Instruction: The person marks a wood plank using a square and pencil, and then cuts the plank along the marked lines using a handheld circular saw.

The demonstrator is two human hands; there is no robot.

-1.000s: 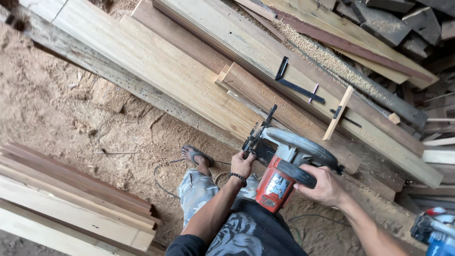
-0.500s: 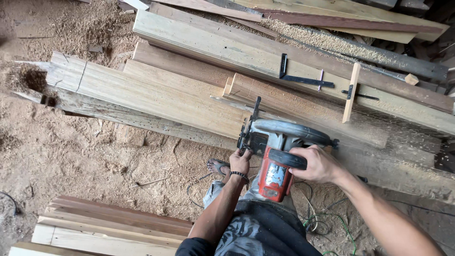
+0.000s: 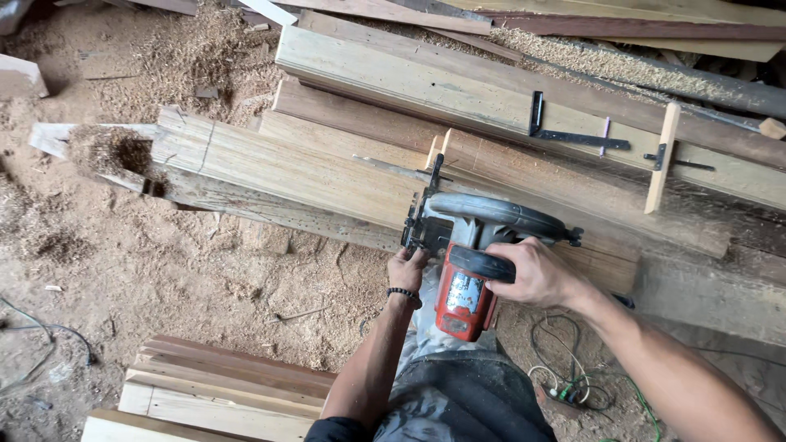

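Right, label first: pale rectangular sticker on the red motor body of the circular saw point(image 3: 475, 262), just below the right hand's knuckles, text too small to read. Right hand point(image 3: 532, 274) is fully wrapped round the saw's black top handle, fingers closed tight. Left hand point(image 3: 408, 270) sits just left of that grip, fingers curled against the front edge of the saw's base plate; black bead bracelet point(image 3: 403, 293) on that wrist. Saw rests on the near edge of a long pale plank point(image 3: 278, 168), grey blade guard just above the right-hand grip. Beyond the grip: stacked boards carrying two black metal brackets point(image 3: 573, 135) and a thin wooden strip point(image 3: 661, 160). Left of the grip the plank runs free over sawdust-covered ground point(image 3: 164, 270). Below the left forearm, a separate board stack point(image 3: 221, 393). Tangled cord point(image 3: 565, 381) under the right forearm.
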